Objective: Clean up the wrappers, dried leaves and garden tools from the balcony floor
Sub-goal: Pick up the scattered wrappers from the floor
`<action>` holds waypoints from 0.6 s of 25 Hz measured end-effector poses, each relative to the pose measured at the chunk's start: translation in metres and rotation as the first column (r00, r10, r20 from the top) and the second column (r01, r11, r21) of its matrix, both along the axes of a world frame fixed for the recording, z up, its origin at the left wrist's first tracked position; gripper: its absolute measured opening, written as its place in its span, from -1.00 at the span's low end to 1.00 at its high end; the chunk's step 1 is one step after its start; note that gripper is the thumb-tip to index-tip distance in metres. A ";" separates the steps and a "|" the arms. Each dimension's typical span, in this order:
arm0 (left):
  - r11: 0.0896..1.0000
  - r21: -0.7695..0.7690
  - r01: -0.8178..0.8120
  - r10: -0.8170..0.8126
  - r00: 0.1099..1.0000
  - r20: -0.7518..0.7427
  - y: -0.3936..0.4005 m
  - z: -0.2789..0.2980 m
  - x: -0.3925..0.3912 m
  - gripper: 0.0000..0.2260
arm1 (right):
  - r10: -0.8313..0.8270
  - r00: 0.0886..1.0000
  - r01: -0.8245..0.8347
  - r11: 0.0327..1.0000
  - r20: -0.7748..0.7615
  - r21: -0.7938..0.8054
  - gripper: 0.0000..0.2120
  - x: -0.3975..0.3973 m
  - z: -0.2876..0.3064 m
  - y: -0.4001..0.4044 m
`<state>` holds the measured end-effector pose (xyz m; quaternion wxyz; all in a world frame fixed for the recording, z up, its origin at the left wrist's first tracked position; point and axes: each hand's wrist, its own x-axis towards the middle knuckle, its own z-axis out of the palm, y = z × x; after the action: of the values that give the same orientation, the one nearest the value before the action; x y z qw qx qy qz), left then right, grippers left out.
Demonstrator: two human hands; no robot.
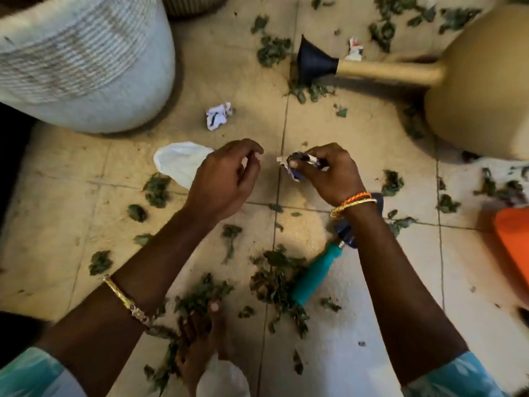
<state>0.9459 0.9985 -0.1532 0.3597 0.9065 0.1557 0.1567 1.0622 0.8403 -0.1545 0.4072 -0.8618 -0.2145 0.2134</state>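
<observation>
beige tiled floor (pixel 357 144), white ribbed planter (pixel 86 67)

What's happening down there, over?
Right hand pinching a crumpled wrapper. Left hand loosely curled, holding nothing. Another wrapper, dried leaves and teal-handled tool on the floor. Nothing in the way.

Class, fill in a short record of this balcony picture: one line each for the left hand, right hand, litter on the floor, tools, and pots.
left hand: left hand loosely curled, holding nothing
right hand: right hand pinches a crumpled wrapper
litter: paper ball, red-and-white wrapper, white bag, dried leaves scattered on the tiles
tools: teal-handled tool, tan watering can on its side
pots: white pot at upper left
</observation>
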 end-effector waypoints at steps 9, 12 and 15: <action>0.717 -0.559 -0.417 0.269 0.905 -0.330 0.001 0.023 0.013 -0.88 | 0.212 0.876 -0.073 0.946 -0.434 0.315 -0.74 -0.030 0.032 0.067; 0.483 -0.695 -0.533 0.416 0.838 -0.354 0.027 0.029 0.000 -0.82 | 0.183 0.905 -0.100 0.969 -0.384 0.226 -0.86 -0.017 0.030 0.083; 0.268 -0.785 -0.558 0.571 0.749 -0.337 0.060 0.044 -0.022 -0.78 | 0.179 0.982 -0.175 0.982 -0.055 0.076 -0.86 0.007 0.016 0.113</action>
<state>0.9242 1.0588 -0.1089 0.6763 0.4893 0.5197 0.1817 1.0695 0.9530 -0.1389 0.4235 -0.8172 -0.2850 0.2675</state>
